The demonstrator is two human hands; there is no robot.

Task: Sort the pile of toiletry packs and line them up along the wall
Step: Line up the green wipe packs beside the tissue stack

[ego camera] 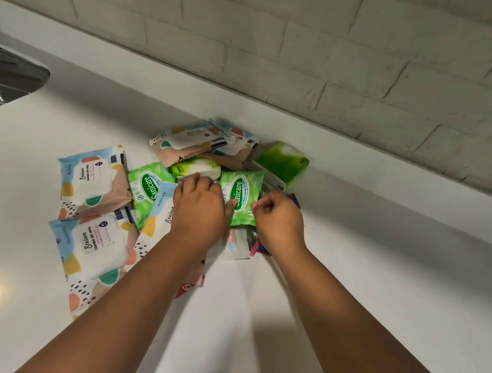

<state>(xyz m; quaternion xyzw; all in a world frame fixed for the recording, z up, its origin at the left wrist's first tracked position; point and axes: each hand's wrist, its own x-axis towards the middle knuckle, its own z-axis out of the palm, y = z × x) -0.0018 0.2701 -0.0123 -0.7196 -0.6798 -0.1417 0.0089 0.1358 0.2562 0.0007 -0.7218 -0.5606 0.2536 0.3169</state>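
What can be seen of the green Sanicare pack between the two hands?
The small green soft-plastic Sanicare wipes pack has a white-edged oval logo and glossy, crinkled film. It lies label-up atop the pile, roughly upright in the picture, leaning slightly right. The left hand touches its left edge, and the right hand pinches its lower right edge. Its bottom edge overlaps a clear packet.

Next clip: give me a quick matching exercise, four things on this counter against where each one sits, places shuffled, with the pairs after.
Things
1. Sink
2. Green Sanicare pack
3. Green box
4. Two pastel Stalove packs

Places
A. Between the left hand and the right hand
B. Far left edge of the view
C. Left side of the pile, one nearer the camera than the other
D. Back of the pile, by the wall ledge

Pairs: 1-B, 2-A, 3-D, 4-C
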